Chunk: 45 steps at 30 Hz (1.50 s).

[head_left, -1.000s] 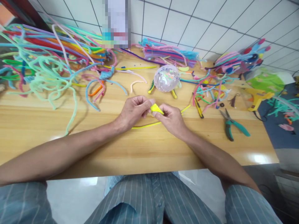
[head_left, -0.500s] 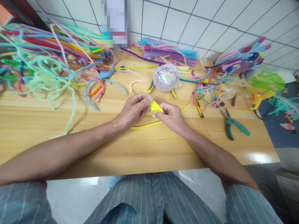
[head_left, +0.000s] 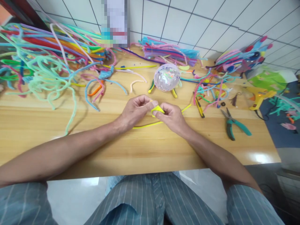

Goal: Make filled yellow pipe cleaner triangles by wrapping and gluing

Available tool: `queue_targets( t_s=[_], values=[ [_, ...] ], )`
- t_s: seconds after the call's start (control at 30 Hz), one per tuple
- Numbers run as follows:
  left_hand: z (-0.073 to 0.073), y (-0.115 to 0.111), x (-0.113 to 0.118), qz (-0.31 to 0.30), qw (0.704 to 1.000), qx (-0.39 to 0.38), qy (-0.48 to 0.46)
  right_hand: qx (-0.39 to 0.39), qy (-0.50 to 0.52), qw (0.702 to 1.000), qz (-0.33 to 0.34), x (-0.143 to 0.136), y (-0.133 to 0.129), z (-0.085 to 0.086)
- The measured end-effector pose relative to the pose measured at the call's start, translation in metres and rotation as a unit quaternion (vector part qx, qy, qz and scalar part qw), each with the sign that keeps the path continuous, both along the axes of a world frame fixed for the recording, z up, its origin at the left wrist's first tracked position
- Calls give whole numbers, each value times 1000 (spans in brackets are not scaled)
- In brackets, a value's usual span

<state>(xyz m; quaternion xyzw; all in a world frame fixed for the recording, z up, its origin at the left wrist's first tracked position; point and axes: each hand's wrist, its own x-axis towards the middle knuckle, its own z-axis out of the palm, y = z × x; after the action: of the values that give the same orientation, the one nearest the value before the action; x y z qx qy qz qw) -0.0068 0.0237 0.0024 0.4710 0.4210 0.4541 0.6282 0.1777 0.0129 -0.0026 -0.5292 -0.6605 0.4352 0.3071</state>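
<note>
A small bright-yellow fuzzy piece (head_left: pixel 158 109), which looks formed from pipe cleaner, is between my two hands over the wooden table. My right hand (head_left: pixel 172 116) pinches its lower right side with thumb and fingers. The thumb and fingers of my left hand (head_left: pixel 138 110) are closed at its upper left edge, partly covering it. Under my hands passes a thin yellow pipe cleaner (head_left: pixel 147 125); one end shows left of my right wrist, and a yellow length (head_left: pixel 187 108) sticks out beyond my right hand. Whether these join the held piece is hidden.
Ahead stands a clear speckled ball (head_left: pixel 167 78) on yellow-and-green supports. To the right lie a utility knife (head_left: pixel 200 107), pliers (head_left: pixel 232 123) and a yellow glue gun (head_left: pixel 260 97). Tangled pale-green pipe cleaners (head_left: pixel 49 75) spread at the left; a pink-and-blue bundle (head_left: pixel 171 51) lies by the tiled wall.
My left thumb and fingers have shifted slightly right and down over the yellow piece, so less of it shows. My right hand stays nearly in place.
</note>
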Motion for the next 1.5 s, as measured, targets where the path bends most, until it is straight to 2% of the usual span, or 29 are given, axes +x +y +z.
queue_targets(
  t_s=[0.13, 0.3, 0.5, 0.67, 0.8, 0.97, 1.2, 1.5],
  values=[
    [-1, 1, -2, -12, 999, -23, 23, 12, -3, 1000, 7, 0, -2, 0],
    [-6, 3, -4, -36, 999, -37, -10, -20, 12, 1000, 13, 2, 0, 0],
    [0, 2, 0, -16, 998, -34, 54, -19, 37, 999, 21, 2, 0, -2],
    [1, 0, 0, -12, 997, -34, 65, -10, 25, 1000, 8, 0, -2, -1],
    [-3, 1, -1, -25, 999, -26, 18, -51, 59, 997, 19, 1, 1, 0],
    [-9, 6, -3, -2, 1000, -24, -6, -103, 135, 985, 25, 5, 3, 2],
    [-13, 6, -1, -64, 997, 3, 42, -85, 175, 979, -58, 7, 4, 2],
    [-14, 2, -5, -89, 986, 56, 127, -19, 124, 990, -63, 10, 5, 4]
  ],
)
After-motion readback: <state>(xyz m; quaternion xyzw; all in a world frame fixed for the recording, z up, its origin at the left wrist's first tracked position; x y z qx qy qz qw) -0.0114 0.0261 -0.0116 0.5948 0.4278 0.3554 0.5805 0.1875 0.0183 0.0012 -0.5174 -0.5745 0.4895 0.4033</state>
